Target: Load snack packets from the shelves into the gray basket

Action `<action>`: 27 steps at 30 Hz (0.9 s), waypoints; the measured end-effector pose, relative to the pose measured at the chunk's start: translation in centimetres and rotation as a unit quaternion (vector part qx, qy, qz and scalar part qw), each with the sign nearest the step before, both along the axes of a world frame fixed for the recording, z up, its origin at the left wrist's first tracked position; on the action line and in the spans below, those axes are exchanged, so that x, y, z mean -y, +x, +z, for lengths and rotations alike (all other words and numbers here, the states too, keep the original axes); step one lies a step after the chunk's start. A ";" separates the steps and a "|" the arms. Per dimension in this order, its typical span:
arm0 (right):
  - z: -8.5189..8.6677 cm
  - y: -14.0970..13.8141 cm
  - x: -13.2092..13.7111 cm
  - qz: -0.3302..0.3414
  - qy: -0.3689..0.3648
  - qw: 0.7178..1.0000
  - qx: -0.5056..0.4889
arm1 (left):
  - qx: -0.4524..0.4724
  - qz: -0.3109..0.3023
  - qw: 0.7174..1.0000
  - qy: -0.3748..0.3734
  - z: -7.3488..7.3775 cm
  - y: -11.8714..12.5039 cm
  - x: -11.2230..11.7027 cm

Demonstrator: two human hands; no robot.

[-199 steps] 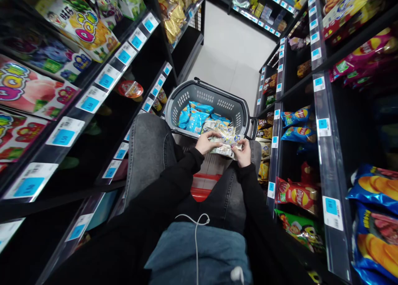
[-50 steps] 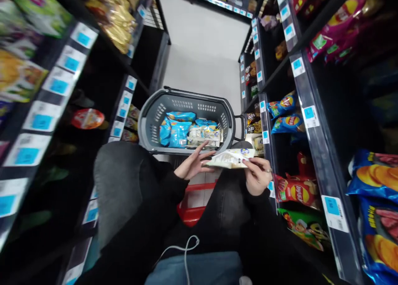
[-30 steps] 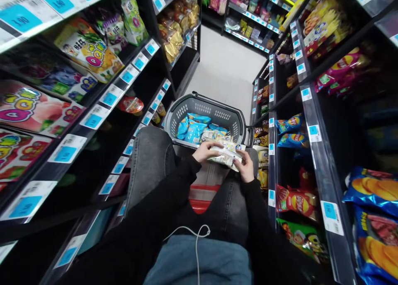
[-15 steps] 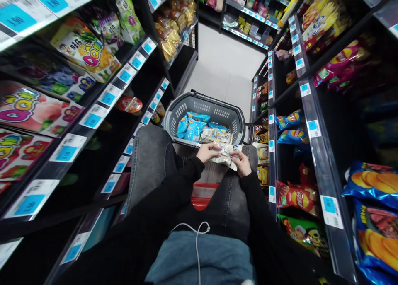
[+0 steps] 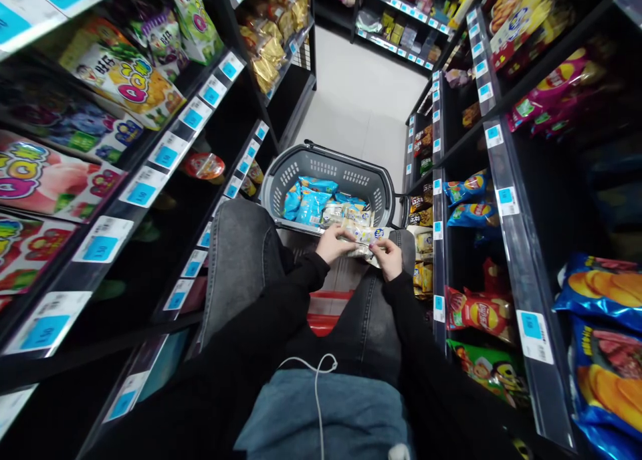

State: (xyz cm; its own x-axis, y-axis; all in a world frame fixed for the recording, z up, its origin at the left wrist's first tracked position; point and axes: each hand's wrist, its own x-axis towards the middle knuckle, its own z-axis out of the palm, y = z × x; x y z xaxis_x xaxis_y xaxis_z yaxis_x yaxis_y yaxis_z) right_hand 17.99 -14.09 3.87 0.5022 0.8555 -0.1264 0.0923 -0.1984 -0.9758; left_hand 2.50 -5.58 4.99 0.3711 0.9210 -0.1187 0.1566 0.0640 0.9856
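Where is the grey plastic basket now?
The grey plastic basket sits mid head view on the aisle floor, beyond left hand and right hand gripping pale plastic snack packets.

On the floor (image 5: 361,105), midway between shelving at left (image 5: 165,156) and shelving at right (image 5: 494,179): a basket (image 5: 281,179), just ahead of the knees (image 5: 241,239). In its left half, bagged snacks (image 5: 308,202). At its near rim, a packet bundle (image 5: 364,235), between left hand (image 5: 332,243) and right hand (image 5: 388,259).

Sleeves (image 5: 281,306): black, long, ending at the wrists. Left hand (image 5: 334,243) and right hand (image 5: 387,258): bare. Trousers (image 5: 241,253): grey washed denim. Blue denim garment (image 5: 351,413) at the waist, below the trousers; a white cable (image 5: 315,406) loops across it.
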 end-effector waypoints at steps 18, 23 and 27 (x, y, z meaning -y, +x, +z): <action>0.3 0.0 0.3 -0.036 0.004 0.999 0.006 | 0.028 -0.065 0.997 0.031 1.5 -0.1 0.9; 0.7 -0.4 0.5 -0.035 0.033 0.999 0.017 | 0.036 -0.025 0.998 0.050 1.2 0.3 1.2; 0.9 -0.5 0.7 -0.025 0.043 0.998 0.041 | 0.035 -0.008 0.999 0.021 1.4 0.4 1.1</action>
